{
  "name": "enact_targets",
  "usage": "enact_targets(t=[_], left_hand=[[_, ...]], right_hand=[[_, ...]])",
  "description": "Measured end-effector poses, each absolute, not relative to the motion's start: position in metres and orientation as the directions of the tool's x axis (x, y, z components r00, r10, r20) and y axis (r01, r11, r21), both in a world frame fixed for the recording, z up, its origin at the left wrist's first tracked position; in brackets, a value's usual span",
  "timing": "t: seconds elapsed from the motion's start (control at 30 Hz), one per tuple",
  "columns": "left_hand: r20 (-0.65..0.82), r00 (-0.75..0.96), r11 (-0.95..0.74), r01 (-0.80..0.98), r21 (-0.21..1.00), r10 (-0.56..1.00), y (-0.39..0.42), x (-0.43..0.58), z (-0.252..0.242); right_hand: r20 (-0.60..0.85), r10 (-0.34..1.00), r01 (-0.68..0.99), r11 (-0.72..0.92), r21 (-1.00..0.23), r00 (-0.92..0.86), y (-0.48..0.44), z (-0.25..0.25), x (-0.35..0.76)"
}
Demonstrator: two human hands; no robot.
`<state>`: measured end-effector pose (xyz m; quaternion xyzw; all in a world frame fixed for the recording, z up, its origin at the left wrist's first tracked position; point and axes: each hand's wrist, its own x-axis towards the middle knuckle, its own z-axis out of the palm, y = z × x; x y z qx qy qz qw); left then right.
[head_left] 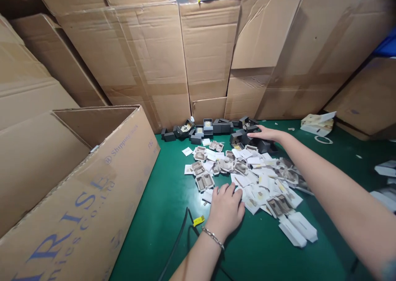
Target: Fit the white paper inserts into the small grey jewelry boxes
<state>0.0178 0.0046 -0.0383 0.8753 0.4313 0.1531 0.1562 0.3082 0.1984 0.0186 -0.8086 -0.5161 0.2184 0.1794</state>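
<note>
Green mat [161, 215], heap of white inserts [262, 182]. Left hand [227, 208] flat on it, fingers [230, 189] spread; right hand [267, 133] out on the black boxes [239, 137] (closed or not, can't tell).

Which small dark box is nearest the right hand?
The dark box at the row's right end, under the right hand; other boxes sit farther left.

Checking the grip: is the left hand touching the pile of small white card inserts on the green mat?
Touching. The head view shows the left hand palm down, fingers lying on the pile of small white card inserts.
</note>
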Motion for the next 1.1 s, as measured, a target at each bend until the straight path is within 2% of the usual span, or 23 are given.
enact_targets(t=[0.1,0.17,0.27,0.37,0.43,0.53,0.63,0.77,0.9,1.1], left_hand=[[0.131,0.592,-0.591,0.709,0.385,0.795,0.005,0.018,-0.037],[0.131,0.595,-0.595,0.709,0.378,0.793,0.005,0.018,-0.037],[0.134,0.598,-0.599,0.709,0.373,0.79,0.007,0.018,-0.038],[0.139,0.605,-0.609,0.707,0.359,0.784,0.007,0.018,-0.039],[0.15,0.607,-0.617,0.707,0.346,0.78,0.006,0.018,-0.039],[0.163,0.606,-0.622,0.71,0.329,0.779,0.005,0.018,-0.039],[0.171,0.606,-0.626,0.714,0.313,0.777,0.005,0.019,-0.039],[0.168,0.619,-0.639,0.713,0.29,0.767,0.004,0.019,-0.039],[0.166,0.627,-0.647,0.713,0.272,0.761,0.003,0.018,-0.038],[0.132,0.645,-0.656,0.718,0.233,0.753,0.004,0.018,-0.036]], right_hand=[[-0.329,0.882,0.771,-0.46,-0.441,0.338,0.199,0.027,0.303],[-0.322,0.886,0.796,-0.447,-0.407,0.333,0.2,0.03,0.298],[-0.236,0.908,0.855,-0.409,-0.318,0.346,0.198,0.032,0.283],[-0.045,0.922,0.902,-0.387,-0.19,0.385,0.189,0.028,0.262],[0.06,0.954,0.952,-0.284,-0.117,0.292,0.181,0.022,0.249],[0.135,0.99,0.999,-0.05,-0.001,0.049,0.173,0.012,0.232],[0.221,0.958,0.976,0.15,0.157,-0.182,0.174,0.005,0.22],[0.256,0.912,0.922,0.24,0.303,-0.321,0.182,0.008,0.207],[0.305,0.912,0.932,0.175,0.318,-0.276,0.183,0.019,0.199],[0.587,0.808,0.99,-0.037,0.138,-0.052,0.164,0.04,0.198]])
